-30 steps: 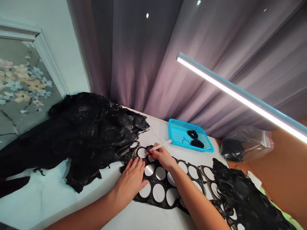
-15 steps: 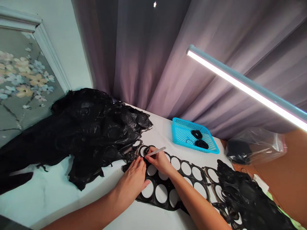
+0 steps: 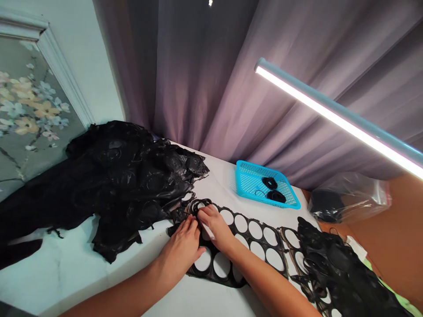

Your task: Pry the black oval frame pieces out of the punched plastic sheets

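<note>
- Head view, left hand (image 3: 185, 240): palm down, fingers extended and close together, thumb spread; grasps nothing. It rests on the left end of the perforated black sheet (image 3: 212, 267).
- Head view, right hand (image 3: 215, 224): fingers closed around a slim white tool (image 3: 207, 230). Fingertips are at the black rings (image 3: 206, 201); whether they pinch a ring cannot be determined.
- Perforated black sheet: lies flat on the white desk (image 3: 172, 299), near the middle, with rows of round openings.
- Black material pile (image 3: 125, 176): heaped at the desk's left side, reaching the far edge.
- Blue basket (image 3: 253, 199): set near the far edge, toward the far right corner; contains two dark bundles (image 3: 276, 196).
- Black scrap heap (image 3: 340, 264): located along the right edge.
- Clear plastic bag (image 3: 357, 193): beyond the far right corner, dark contents.
- Room: curtain (image 3: 205, 88) behind the far edge; lit tube lamp (image 3: 330, 109) above right; framed floral picture (image 3: 36, 105) at left.
</note>
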### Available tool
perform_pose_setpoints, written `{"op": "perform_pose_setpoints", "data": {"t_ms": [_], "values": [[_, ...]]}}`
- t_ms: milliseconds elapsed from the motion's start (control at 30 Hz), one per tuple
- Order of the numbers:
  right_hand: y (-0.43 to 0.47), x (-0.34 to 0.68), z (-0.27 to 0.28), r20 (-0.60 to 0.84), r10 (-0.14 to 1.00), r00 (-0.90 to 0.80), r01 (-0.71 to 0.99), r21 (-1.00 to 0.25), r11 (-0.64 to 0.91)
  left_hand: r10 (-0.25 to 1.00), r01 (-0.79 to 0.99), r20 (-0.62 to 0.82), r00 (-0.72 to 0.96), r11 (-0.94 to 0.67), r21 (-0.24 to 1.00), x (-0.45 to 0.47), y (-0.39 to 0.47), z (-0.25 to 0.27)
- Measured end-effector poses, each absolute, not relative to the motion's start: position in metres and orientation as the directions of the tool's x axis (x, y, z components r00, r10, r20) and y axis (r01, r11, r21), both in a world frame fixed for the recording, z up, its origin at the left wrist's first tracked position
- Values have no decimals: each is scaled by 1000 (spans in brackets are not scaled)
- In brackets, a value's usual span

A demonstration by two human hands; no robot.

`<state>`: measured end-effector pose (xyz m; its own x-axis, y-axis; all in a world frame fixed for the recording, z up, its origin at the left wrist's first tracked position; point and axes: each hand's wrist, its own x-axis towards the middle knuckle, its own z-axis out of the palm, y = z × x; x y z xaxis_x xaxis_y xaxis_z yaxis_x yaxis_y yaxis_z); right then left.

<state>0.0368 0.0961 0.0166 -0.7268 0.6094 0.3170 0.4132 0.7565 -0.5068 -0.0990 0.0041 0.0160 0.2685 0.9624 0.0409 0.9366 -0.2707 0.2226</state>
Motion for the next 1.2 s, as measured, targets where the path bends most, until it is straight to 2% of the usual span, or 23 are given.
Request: {"op": "perform_pose_setpoints", "data": {"t_ms": [67,133,200,267,333,367,433,600,700,800,900,1000,1200], "values": [[113,48,24,428,680,-596,501,-463,731,964,940,46,262,-265,215,-99,5,16],[136,68,38,543,761,-356,624,-468,626,965,942,54,258,-264,206,-99,5,18],[156,93,53,603,787,-130,697,-509,505,964,943,65,257,-265,200,-100,5,24],[164,118,65,575,814,82,680,-629,376,963,943,84,254,-267,201,-101,5,31],[159,139,68,399,892,212,489,-834,257,962,940,109,252,-270,210,-104,8,37],[153,148,66,283,934,216,355,-914,195,961,938,123,249,-271,218,-106,11,39],[137,161,57,100,977,187,140,-987,75,960,934,154,232,-264,240,-113,18,41],[97,178,38,-35,988,149,17,-999,-38,958,904,212,194,-259,341,-130,33,43],[81,179,42,-192,981,-5,-192,-963,-190,951,841,219,219,-298,452,-126,34,54],[67,173,52,-329,922,-207,-409,-827,-386,939,722,187,290,-343,601,-109,29,69],[55,165,62,-356,879,-317,-461,-752,-470,922,569,135,363,-334,751,-86,27,78],[44,157,68,-338,861,-380,-455,-742,-493,916,419,118,384,-287,862,-65,32,78],[31,150,66,-297,860,-415,-470,-740,-482,956,265,125,266,-197,944,-48,47,73]]}}
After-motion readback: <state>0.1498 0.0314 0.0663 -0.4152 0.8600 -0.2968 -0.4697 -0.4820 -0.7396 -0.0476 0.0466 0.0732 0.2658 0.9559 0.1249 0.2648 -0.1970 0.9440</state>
